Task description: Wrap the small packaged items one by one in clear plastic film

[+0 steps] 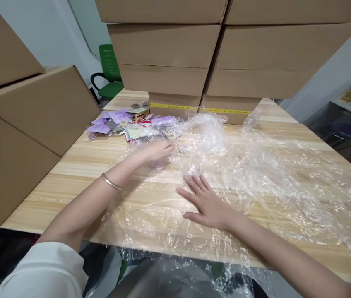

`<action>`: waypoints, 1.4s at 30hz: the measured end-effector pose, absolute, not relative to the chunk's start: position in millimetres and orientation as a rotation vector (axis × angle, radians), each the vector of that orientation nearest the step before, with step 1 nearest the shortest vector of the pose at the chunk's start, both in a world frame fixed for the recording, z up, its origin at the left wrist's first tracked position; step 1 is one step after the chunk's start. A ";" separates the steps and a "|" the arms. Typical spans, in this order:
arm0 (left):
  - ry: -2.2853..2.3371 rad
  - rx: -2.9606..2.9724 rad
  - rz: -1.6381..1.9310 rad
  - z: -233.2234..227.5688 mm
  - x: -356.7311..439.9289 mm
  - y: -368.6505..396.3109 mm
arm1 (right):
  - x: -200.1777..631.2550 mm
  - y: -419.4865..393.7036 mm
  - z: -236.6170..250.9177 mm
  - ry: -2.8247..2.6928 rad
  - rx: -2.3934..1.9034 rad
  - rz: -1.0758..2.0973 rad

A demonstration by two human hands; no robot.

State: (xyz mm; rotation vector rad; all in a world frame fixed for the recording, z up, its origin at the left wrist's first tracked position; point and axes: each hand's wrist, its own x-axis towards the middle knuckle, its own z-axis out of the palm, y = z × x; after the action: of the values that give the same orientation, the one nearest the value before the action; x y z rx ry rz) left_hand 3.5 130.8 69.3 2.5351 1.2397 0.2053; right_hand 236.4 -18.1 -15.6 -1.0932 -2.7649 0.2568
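Observation:
A wide sheet of clear plastic film [275,178] lies crumpled over the wooden table and hangs past its front edge. My right hand [205,205] rests palm down on the film with its fingers spread. Further left and a little farther off, my left hand [158,151] is closed, its fingers bent down into the film and slightly blurred. A bunched, whiter clump of film [211,130] rises just beyond both hands. Past my left hand lies a pile of small flat packets [119,116], several of them purple, in clear wrapping.
Large cardboard boxes [166,47] are stacked at the back of the table, and yellow tape printed with marks [175,106] runs along the lowest ones. More cardboard boxes [39,107] stand on the left side. Behind them is a green chair [110,66].

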 end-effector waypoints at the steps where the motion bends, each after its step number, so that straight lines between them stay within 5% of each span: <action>1: 1.270 2.533 0.217 73.2 -4.0 132.5 | 237.2 -19.0 -18.5 -2.755 -1.111 0.263; 8: 1.946 2.433 0.561 109.6 -113.9 154.1 | 237.4 -23.0 -26.1 -2.683 -1.240 0.216; 12: 2.372 2.144 0.473 98.6 -173.6 167.6 | 235.2 -24.3 -28.6 -2.655 -1.302 0.181; 19: 1.686 2.675 0.105 61.7 -152.0 178.2 | 234.8 -26.0 -26.1 -2.657 -1.313 0.149; 28: 1.663 2.679 -0.112 56.1 -107.4 202.6 | 233.0 -25.8 -23.5 -2.642 -1.321 0.113; 42: 2.100 2.451 0.037 150.0 -119.5 207.8 | 235.3 -23.6 -25.5 -2.670 -1.291 0.115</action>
State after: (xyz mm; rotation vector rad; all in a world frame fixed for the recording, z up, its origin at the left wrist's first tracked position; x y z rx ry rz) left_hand -119.5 207.8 150.0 2.4515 2.1002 0.0371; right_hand 235.3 -23.6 -25.5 -1.2908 -2.6700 0.1153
